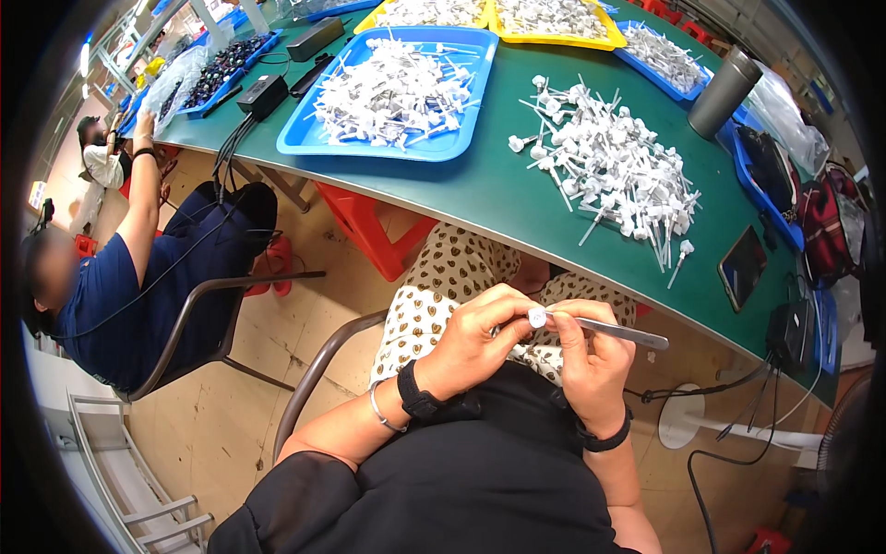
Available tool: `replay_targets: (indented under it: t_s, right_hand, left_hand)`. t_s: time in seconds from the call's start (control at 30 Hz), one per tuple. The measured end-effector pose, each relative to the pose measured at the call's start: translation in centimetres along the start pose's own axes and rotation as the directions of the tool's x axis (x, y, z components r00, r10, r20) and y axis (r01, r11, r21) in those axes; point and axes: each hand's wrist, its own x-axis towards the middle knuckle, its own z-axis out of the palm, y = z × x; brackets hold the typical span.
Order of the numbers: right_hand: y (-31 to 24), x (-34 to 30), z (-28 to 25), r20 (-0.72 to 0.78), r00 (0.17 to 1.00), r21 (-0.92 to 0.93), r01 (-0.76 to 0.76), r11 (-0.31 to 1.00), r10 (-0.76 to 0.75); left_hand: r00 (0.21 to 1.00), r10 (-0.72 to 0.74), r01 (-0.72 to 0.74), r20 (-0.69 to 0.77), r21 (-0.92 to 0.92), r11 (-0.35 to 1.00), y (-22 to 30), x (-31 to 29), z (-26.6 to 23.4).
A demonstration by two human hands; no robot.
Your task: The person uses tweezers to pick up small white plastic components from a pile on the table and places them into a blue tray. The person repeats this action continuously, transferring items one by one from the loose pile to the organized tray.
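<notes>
In front of my lap, my left hand pinches a small white plastic part with a round head between thumb and fingertips. My right hand is closed around a slim flat metal tool, seemingly tweezers, whose blunt end sticks out to the right. Its working tip is by the white part, hidden behind my fingers. Both hands are held close together, just off the front edge of the green table. A loose heap of similar white stemmed parts lies on the table beyond them, with one single part nearer the edge.
A blue tray of white parts stands behind, with yellow trays farther back. A grey metal flask, a phone and a black power adapter are at right. A co-worker sits at left beside a red stool.
</notes>
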Motion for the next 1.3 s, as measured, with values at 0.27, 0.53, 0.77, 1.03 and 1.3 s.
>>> replay_targets:
  t_s: [0.27,0.53,0.77,1.03,1.3]
  right_hand:
    - [-0.8,0.4,-0.7,0.035,0.985,0.079,-0.173,0.982,0.170]
    - [-0.3,0.1,-0.1,-0.017,0.996,0.115,-0.085,0.990,0.087]
    - [-0.1,0.1,-0.1,0.003,0.999,0.085,-0.052,0.995,0.052]
    - [-0.4,0.1,0.0,-0.005,0.989,0.153,-0.146,0.977,0.148]
    - [-0.2,0.0,0.1,0.000,0.994,0.109,-0.110,0.988,0.111]
  left_hand:
    - [0.997,-0.034,0.036,0.075,-0.026,0.999,-0.9,-0.1,-0.2]
    - [0.990,-0.116,0.128,0.078,-0.178,0.976,-0.5,0.0,0.1]
    - [0.988,-0.129,0.142,0.087,-0.163,0.976,-0.7,-0.1,0.0]
    - [0.985,-0.150,0.164,0.081,-0.207,0.965,-0.5,-0.2,-0.1]
    - [0.991,-0.117,0.124,0.069,-0.121,0.985,-0.7,-0.2,-0.1]
